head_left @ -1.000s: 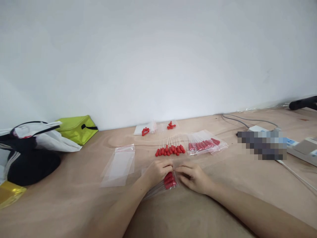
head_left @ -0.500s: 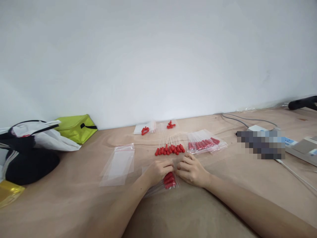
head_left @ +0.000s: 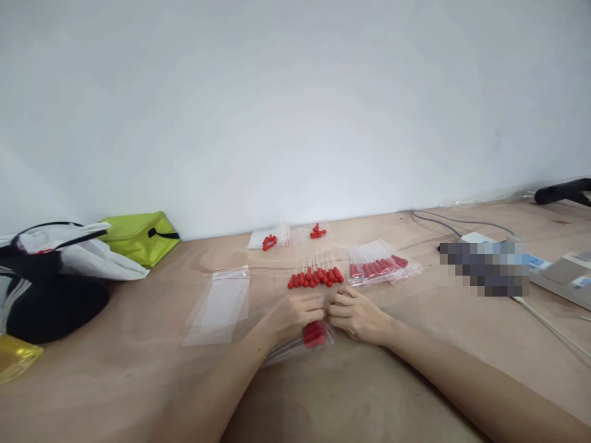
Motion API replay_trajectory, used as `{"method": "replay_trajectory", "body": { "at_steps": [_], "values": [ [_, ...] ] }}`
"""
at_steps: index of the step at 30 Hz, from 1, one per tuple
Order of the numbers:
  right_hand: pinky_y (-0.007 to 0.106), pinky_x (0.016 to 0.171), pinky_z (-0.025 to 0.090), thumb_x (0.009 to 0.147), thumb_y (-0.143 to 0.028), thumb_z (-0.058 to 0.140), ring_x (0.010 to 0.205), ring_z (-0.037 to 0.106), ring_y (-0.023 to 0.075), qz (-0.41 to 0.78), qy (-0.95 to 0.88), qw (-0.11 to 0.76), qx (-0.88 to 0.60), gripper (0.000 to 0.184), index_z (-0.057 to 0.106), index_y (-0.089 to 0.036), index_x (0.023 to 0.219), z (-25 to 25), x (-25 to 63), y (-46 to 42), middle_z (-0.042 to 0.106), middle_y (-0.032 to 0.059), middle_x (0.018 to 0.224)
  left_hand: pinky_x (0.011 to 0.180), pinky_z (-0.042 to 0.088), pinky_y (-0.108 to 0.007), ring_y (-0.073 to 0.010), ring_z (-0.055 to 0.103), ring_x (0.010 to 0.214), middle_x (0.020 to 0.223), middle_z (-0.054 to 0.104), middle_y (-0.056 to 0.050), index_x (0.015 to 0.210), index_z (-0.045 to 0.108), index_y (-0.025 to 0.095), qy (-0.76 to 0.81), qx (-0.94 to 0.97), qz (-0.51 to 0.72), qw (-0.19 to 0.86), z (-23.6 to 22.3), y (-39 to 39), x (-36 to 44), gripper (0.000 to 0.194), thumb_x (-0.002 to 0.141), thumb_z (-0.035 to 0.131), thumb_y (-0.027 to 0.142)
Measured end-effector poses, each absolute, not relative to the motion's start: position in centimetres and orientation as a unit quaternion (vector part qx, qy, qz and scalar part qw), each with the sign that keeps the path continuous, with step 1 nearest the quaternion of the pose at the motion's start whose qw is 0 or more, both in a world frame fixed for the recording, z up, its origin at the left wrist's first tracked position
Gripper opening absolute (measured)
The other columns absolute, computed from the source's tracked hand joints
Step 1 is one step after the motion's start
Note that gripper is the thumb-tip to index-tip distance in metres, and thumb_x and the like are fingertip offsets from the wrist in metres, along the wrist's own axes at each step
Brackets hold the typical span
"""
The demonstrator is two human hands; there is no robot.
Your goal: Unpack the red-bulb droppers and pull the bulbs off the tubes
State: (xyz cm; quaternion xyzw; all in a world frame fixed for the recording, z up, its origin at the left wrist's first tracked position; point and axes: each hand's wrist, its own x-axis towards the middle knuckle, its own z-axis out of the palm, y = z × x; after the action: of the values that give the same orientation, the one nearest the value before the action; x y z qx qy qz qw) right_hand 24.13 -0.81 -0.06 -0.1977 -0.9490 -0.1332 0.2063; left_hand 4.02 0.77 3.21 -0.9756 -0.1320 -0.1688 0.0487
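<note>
A clear zip bag [head_left: 295, 352] lies at the near middle of the table, with several thin sticks inside whose red ends [head_left: 314, 335] face right. My left hand [head_left: 295, 314] is closed on the bag's upper edge and covers part of it. Close beside it, my right hand [head_left: 354, 312] has its fingers curled in a pinch at the bag's right end; the fingertips of both hands nearly meet. Just beyond them, a fanned row of loose red-ended sticks [head_left: 316, 278] rests on the table. Filled zip bags [head_left: 383, 263] with similar sticks lie overlapped behind my right hand.
Flat clear zip bags [head_left: 221, 304] lie to the left. More red pieces [head_left: 269, 242] sit on bags by the wall. A green bag [head_left: 138, 240] and a black cap [head_left: 60, 307] stand far left. Cables and a power strip [head_left: 535, 264] are on the right, near a blurred patch.
The bag has turned slightly and its red ends have shifted a little left. Both hands remain at its edge, with small finger movements.
</note>
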Motion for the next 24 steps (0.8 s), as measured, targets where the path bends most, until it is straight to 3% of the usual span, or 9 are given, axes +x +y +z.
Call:
{"method": "replay_trajectory", "body": {
  "at_steps": [4,7,11,14,17,21,24],
  "values": [
    [0.031,0.072,0.031,0.083,-0.014,0.039,0.078,0.044,0.0145,-0.058,-0.950,0.217,-0.219,0.019,0.054,-0.018,0.073,0.4,24.5,-1.4,0.059,0.0024,0.076,0.078,0.046,-0.024,-0.0120,0.057,0.089,0.098,0.061,-0.005,0.093,0.056,0.017,-0.180,-0.964,-0.195,0.032,4.5,0.6,2.7,0.033,0.089,0.023,0.013],
    [0.032,0.072,0.034,0.073,-0.017,0.051,0.077,0.047,0.0159,0.068,-0.929,0.247,-0.269,0.007,0.056,-0.018,0.078,0.8,24.7,-2.0,0.059,0.0025,0.074,0.082,0.045,-0.024,-0.0126,0.056,0.094,0.103,0.060,-0.004,0.100,0.054,0.020,-0.260,-0.938,-0.226,-0.041,4.3,-1.2,1.7,0.027,0.089,0.030,0.019],
    [0.029,0.071,0.039,0.067,-0.009,0.047,0.076,0.050,0.0149,0.241,-0.850,0.300,-0.361,0.024,0.062,-0.019,0.084,0.8,24.3,-2.1,0.060,0.0025,0.076,0.089,0.044,-0.030,-0.0173,0.053,0.104,0.114,0.056,-0.005,0.118,0.044,0.023,-0.417,-0.872,-0.213,-0.141,3.3,-4.6,0.6,0.035,0.084,0.044,0.031],
    [0.029,0.072,0.041,0.068,-0.005,0.042,0.076,0.052,0.0150,0.295,-0.807,0.321,-0.400,0.031,0.065,-0.020,0.082,0.4,23.6,-1.8,0.062,0.0022,0.076,0.093,0.040,-0.035,-0.0203,0.048,0.111,0.122,0.051,-0.006,0.123,0.040,0.022,-0.453,-0.853,-0.169,-0.198,3.1,-5.8,0.2,0.046,0.080,0.049,0.034],
    [0.029,0.073,0.041,0.067,-0.005,0.044,0.077,0.054,0.0150,0.340,-0.781,0.319,-0.416,0.035,0.064,-0.019,0.091,-0.3,23.1,-1.7,0.064,0.0020,0.079,0.096,0.037,-0.037,-0.0207,0.046,0.113,0.125,0.049,-0.005,0.124,0.040,0.023,-0.464,-0.843,-0.149,-0.227,3.2,-5.7,0.3,0.045,0.080,0.048,0.033],
    [0.025,0.066,0.043,0.067,-0.011,0.052,0.071,0.055,0.0125,0.426,-0.752,0.314,-0.393,0.051,0.049,-0.018,0.118,-0.6,23.4,-1.6,0.063,0.0015,0.084,0.099,0.034,-0.039,-0.0198,0.047,0.112,0.123,0.051,-0.004,0.123,0.041,0.024,-0.476,-0.835,-0.154,-0.231,3.3,-5.4,0.6,0.043,0.081,0.047,0.032],
    [0.024,0.065,0.042,0.066,-0.024,0.063,0.071,0.055,0.0125,0.446,-0.764,0.299,-0.358,0.048,0.052,-0.019,0.113,-0.2,23.5,-1.6,0.062,0.0003,0.083,0.099,0.034,-0.038,-0.0192,0.049,0.110,0.122,0.052,-0.003,0.123,0.041,0.024,-0.477,-0.833,-0.160,-0.229,3.3,-5.4,0.8,0.043,0.081,0.046,0.030]
  ]
}}
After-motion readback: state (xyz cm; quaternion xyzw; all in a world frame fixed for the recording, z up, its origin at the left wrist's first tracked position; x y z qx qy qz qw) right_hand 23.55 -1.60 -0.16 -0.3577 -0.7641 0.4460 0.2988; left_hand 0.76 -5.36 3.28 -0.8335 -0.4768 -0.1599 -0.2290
